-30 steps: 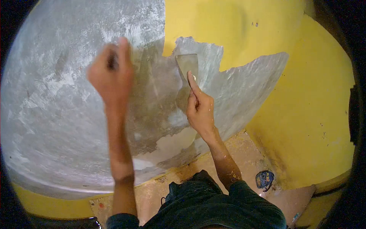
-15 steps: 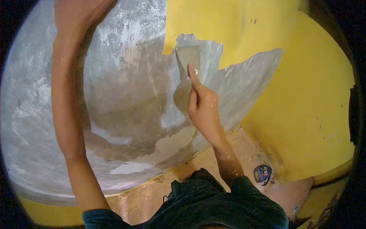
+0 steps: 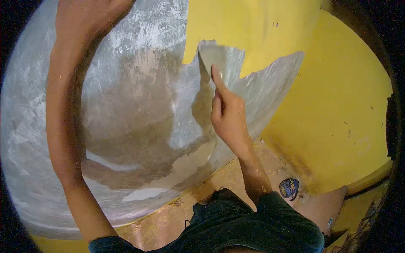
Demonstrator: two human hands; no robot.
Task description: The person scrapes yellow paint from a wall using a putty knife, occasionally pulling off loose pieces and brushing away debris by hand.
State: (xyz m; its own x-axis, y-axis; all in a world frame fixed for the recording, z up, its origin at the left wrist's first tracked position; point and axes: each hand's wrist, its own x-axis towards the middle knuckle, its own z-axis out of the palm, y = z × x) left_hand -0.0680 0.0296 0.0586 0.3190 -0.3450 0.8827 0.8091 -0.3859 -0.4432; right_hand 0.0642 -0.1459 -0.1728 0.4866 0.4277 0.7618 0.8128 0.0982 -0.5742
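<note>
A large curved grey surface (image 3: pixel 130 97) fills the left and middle, with a ragged-edged yellow layer (image 3: pixel 228 21) over its upper part. My right hand (image 3: pixel 229 114) grips a flat scraper (image 3: pixel 214 55), its index finger stretched along the blade. The blade lies against the grey surface, its front edge close to the torn yellow border. My left hand (image 3: pixel 90 17) is at the top left against the grey surface; its fingers run out of the frame, so what they do is hidden.
On the right stands a yellow curved panel (image 3: pixel 337 114). A small dark round object with yellow marks (image 3: pixel 289 188) lies on the brownish floor (image 3: pixel 236 177) below. A pale patch (image 3: pixel 145 194) marks the grey surface's lower part.
The scraper and my right hand have shifted slightly right in view, and the blade is tilted a little differently. My left forearm appears slightly farther left.
</note>
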